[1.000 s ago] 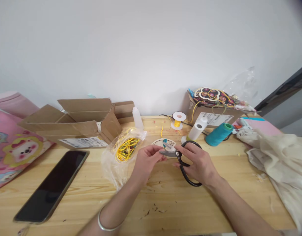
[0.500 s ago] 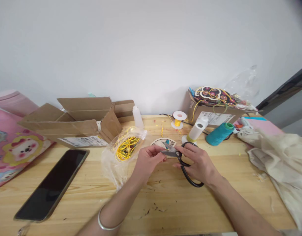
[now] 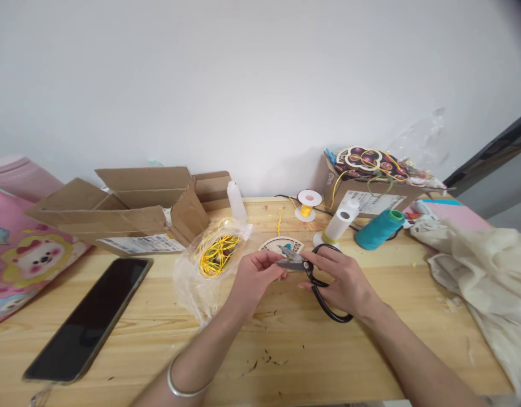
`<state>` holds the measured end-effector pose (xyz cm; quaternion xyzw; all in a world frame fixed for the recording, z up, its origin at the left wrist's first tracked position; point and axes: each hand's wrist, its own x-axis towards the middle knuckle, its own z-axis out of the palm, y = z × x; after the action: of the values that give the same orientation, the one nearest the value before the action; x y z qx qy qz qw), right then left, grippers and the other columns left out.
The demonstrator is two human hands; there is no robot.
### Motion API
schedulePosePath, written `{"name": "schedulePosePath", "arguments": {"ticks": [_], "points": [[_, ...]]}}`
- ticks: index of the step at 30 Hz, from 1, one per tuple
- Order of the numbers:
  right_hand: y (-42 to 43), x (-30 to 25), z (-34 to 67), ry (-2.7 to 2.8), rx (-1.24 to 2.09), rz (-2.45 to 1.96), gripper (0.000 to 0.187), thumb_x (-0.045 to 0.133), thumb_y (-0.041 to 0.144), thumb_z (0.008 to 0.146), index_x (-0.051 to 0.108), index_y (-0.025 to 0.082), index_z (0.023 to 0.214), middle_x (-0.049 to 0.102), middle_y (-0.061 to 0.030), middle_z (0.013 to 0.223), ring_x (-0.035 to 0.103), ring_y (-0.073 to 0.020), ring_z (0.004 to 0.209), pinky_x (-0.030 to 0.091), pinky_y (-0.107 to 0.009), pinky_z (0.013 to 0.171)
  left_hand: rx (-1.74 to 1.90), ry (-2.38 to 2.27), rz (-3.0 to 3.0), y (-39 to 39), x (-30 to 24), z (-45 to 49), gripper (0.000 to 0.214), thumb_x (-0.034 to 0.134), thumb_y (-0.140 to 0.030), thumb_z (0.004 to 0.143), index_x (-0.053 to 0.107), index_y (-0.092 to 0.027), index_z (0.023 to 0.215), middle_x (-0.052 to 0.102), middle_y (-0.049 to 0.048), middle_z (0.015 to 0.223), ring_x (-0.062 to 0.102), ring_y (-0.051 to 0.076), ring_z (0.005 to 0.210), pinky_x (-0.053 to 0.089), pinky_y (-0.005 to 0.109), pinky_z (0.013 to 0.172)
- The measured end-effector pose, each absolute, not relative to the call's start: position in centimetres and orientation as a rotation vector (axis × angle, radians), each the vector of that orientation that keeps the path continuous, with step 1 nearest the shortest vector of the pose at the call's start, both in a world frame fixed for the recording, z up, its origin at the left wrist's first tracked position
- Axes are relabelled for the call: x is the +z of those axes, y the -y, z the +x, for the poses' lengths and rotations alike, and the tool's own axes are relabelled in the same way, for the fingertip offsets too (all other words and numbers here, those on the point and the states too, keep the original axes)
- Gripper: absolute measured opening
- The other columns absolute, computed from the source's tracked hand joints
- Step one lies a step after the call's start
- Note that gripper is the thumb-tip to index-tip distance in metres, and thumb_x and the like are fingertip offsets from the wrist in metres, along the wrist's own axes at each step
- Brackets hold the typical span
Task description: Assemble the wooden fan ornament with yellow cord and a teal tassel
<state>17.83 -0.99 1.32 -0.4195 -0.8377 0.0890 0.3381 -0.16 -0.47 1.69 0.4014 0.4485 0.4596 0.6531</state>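
My right hand grips a pair of black-handled scissors, fingers in the loops and blades parted, pointing left. The blade tips meet my left hand, whose thumb and fingertips are pinched together. Whatever that pinch holds is too small or hidden to make out. Just behind the blades lies a fan-shaped pale piece with a lattice edge and a teal patch, partly covered by the scissors. A short yellow cord extends from its top.
Left of my hands lies a clear bag with yellow cord. Behind stand a yellow thread spool, a white bottle and a teal thread cone. A phone, open cardboard box and cream cloth flank the workspace.
Both hands and the scissors hold almost the same place. The blades look slightly closer together than before, and the camera view has shifted a little.
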Motion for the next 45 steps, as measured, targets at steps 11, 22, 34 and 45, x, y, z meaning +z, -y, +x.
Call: {"name": "schedulePosePath", "arguments": {"ticks": [11, 22, 34, 45], "points": [[1.1, 1.3, 17.9, 2.217, 0.239, -1.092, 0.041, 0.060, 0.038, 0.069, 0.058, 0.013, 0.101, 0.055, -0.0056, 0.070, 0.052, -0.0133, 0.060, 0.044, -0.023, 0.053, 1.015, -1.049, 0.900, 0.5, 1.6, -0.1, 0.008, 0.060, -0.009, 0.058, 0.063, -0.015, 0.062, 0.062, -0.0023, 0.051, 0.052, 0.006, 0.047, 0.038, 0.016, 0.049], [1.1, 1.2, 18.1, 2.217, 0.213, -1.062, 0.036, 0.057, 0.038, 0.072, 0.059, 0.012, 0.098, 0.053, -0.0030, 0.063, 0.046, -0.0093, 0.051, 0.039, -0.019, 0.046, 1.034, -1.032, 0.977, 0.5, 1.8, -0.1, 0.003, 0.060, -0.013, 0.062, 0.064, -0.014, 0.062, 0.059, -0.0035, 0.048, 0.050, 0.005, 0.047, 0.038, 0.015, 0.050], [1.1, 1.5, 18.2, 2.236, 0.181, -1.047, 0.030, 0.057, 0.033, 0.072, 0.060, 0.011, 0.092, 0.051, -0.0016, 0.060, 0.042, -0.0080, 0.047, 0.035, -0.018, 0.044, 1.022, -1.077, 1.010, 0.5, 2.0, -0.1, 0.002, 0.061, -0.013, 0.061, 0.063, -0.013, 0.062, 0.060, -0.0030, 0.049, 0.050, 0.005, 0.047, 0.037, 0.015, 0.050], [0.6, 1.4, 19.2, 2.112, 0.237, -1.092, 0.026, 0.060, 0.027, 0.071, 0.060, 0.012, 0.092, 0.044, 0.0027, 0.052, 0.038, -0.0075, 0.044, 0.031, -0.018, 0.043, 1.032, -1.087, 0.951, 0.4, 2.1, -0.2, 0.010, 0.066, -0.023, 0.060, 0.062, -0.014, 0.062, 0.059, -0.0036, 0.048, 0.052, 0.005, 0.046, 0.039, 0.014, 0.048]]}}
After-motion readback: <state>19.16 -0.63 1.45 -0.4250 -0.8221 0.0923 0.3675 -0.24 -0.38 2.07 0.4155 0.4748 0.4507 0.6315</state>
